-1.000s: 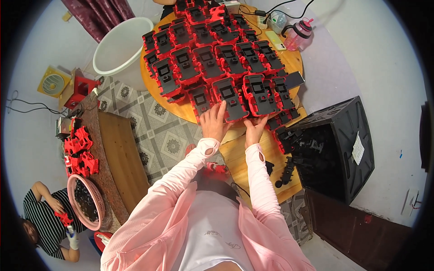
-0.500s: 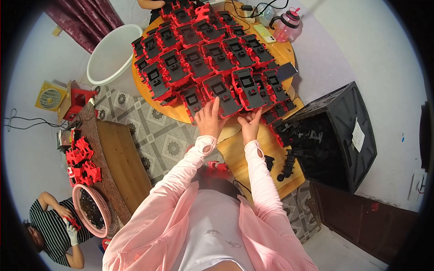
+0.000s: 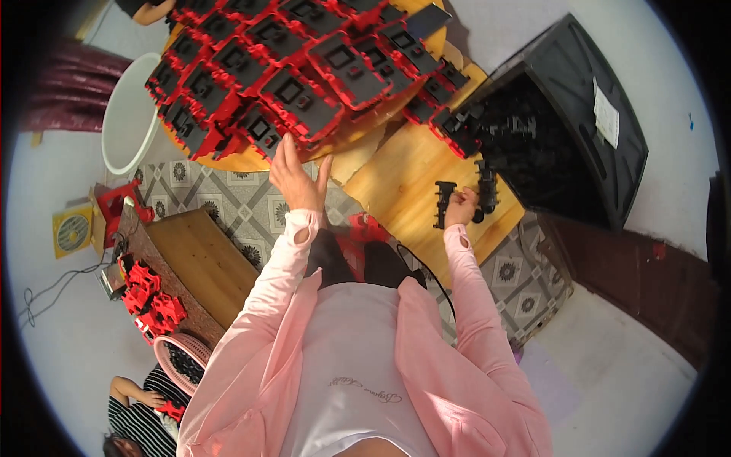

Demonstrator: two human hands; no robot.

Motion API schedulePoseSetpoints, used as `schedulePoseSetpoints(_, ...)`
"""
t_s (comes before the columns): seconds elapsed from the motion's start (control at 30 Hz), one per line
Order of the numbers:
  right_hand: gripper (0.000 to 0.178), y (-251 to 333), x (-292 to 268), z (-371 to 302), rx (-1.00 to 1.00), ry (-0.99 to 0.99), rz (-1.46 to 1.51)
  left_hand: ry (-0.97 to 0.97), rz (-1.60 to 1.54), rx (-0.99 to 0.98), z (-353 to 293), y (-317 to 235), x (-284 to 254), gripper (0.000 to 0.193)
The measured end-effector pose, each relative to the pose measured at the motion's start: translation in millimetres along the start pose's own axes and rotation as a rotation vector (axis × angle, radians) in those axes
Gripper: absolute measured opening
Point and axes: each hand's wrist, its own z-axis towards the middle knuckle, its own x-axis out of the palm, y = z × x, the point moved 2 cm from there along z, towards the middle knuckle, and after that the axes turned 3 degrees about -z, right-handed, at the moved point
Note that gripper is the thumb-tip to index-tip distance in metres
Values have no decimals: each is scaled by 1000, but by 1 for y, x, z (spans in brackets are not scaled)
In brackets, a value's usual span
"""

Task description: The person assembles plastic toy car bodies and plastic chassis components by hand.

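Many red-and-black plastic assemblies [image 3: 301, 103] cover the round wooden table, packed close together. My left hand [image 3: 297, 181] rests its fingertips at the near edge of a smaller assembly [image 3: 260, 129], fingers stretched and thumb apart, holding nothing. Over the lower wooden board, my right hand [image 3: 461, 207] has its fingers bent and pinched at the edge of a narrow black plastic part [image 3: 443, 204]. Part of that grip is hidden by the hand. Just right of it lies another black part [image 3: 486, 186].
A large black bin [image 3: 560, 145] with dark parts inside lies tipped at the right. A white tub [image 3: 122, 126] stands left of the round table. Red parts [image 3: 152, 301] sit on a side bench, near a pink basket [image 3: 179, 362]. A co-worker [image 3: 145, 407] holds something red.
My right hand has left the assemblies and moved right to the black part on the board. My left hand stays by the assemblies, while the whole view has shifted toward the right.
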Motion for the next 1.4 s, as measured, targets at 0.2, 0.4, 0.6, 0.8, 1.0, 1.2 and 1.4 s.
schedulePoseSetpoints(0.2,47,-48,-58,9,162,134,-587,335,-148,98,-100,-31,20,83)
schedulePoseSetpoints(0.4,84,-66,-42,4,162,245,-687,703,-310,39,-169,-71,57,73)
schedulePoseSetpoints(0.6,81,2,2,49,49,142,-106,889,-358,30,-181,-91,68,69)
schedulePoseSetpoints(0.8,79,-25,52,151,330,84,18,958,-369,4,-184,-86,83,63)
schedulePoseSetpoints(1.0,53,-8,59,125,395,173,165,1039,-581,-453,-174,-63,143,65)
schedulePoseSetpoints(1.2,28,-6,26,73,680,370,447,1035,-849,-954,-155,-69,246,107)
schedulePoseSetpoints(1.4,25,-38,-1,19,779,596,230,748,-764,-971,-173,-68,293,136)
